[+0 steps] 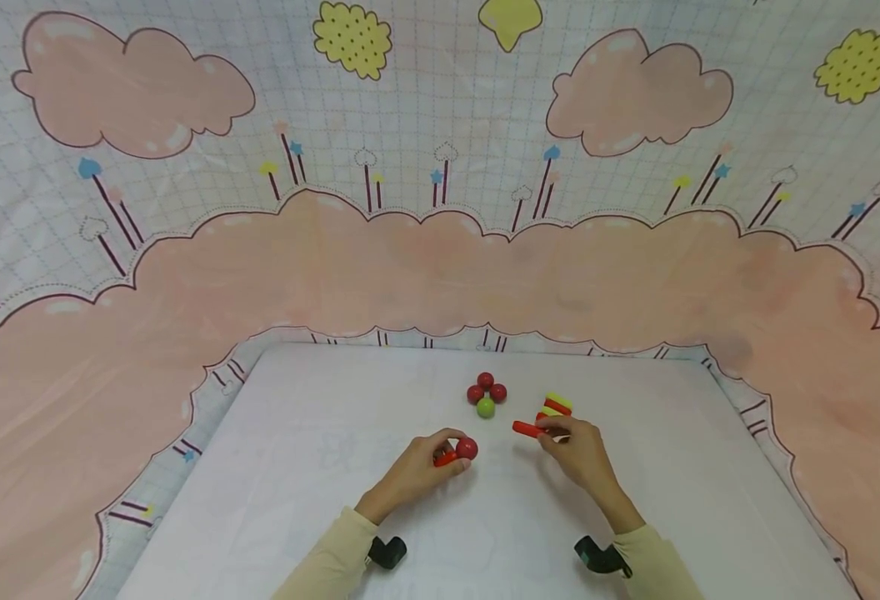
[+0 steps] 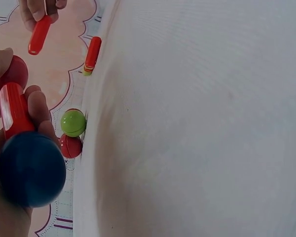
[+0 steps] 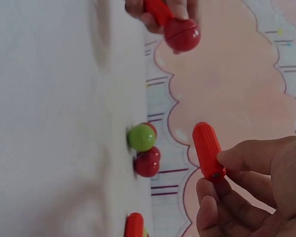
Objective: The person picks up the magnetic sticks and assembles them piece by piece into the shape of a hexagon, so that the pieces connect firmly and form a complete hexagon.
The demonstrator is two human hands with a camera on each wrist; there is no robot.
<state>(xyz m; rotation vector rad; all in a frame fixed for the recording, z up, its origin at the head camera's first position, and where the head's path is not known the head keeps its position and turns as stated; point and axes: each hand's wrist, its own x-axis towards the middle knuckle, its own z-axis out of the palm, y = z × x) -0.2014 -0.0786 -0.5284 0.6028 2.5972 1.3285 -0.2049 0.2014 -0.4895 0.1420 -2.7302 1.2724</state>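
My left hand (image 1: 417, 468) holds a red rod (image 2: 15, 111) with a red ball (image 1: 467, 448) at one end. A dark blue ball (image 2: 32, 169) shows at the rod's other end in the left wrist view; the fingers hide it from the head view. My right hand (image 1: 581, 454) pinches a second red rod (image 3: 207, 150) near one end, between thumb and fingers, its free end pointing toward the left hand. Just beyond that hand lies a row of red and yellow-green rods (image 1: 558, 402), partly covered by it in the head view.
Farther back on the white tabletop (image 1: 320, 417) sit a green ball (image 1: 486, 407) and 3 red balls (image 1: 486, 380) in a tight cluster. Behind the table hangs a patterned cloth (image 1: 440, 275). A black wrist camera (image 1: 387, 552) is on the left wrist, another (image 1: 601, 556) on the right.
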